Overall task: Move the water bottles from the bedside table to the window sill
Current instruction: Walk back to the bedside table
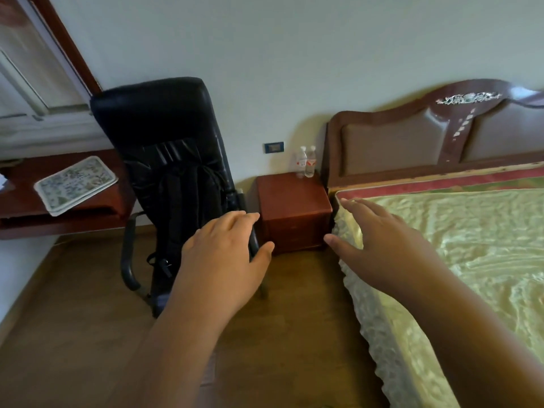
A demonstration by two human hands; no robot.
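Observation:
Two clear water bottles, the left bottle point(300, 162) and the right bottle point(310, 161), stand upright side by side at the back right corner of the reddish wooden bedside table point(290, 198), against the wall. My left hand point(226, 251) is stretched out in front of me, fingers apart and empty, well short of the table. My right hand point(379, 242) reaches forward beside the bed's edge, also spread and empty. The window sill point(44, 125) runs below the window at the far left.
A black office chair point(170, 172) stands left of the bedside table. Behind the chair is a dark wooden desk point(26, 219) with a patterned mat point(75, 185). The bed point(459, 245) with a shiny yellow cover fills the right. Wooden floor lies between chair and bed.

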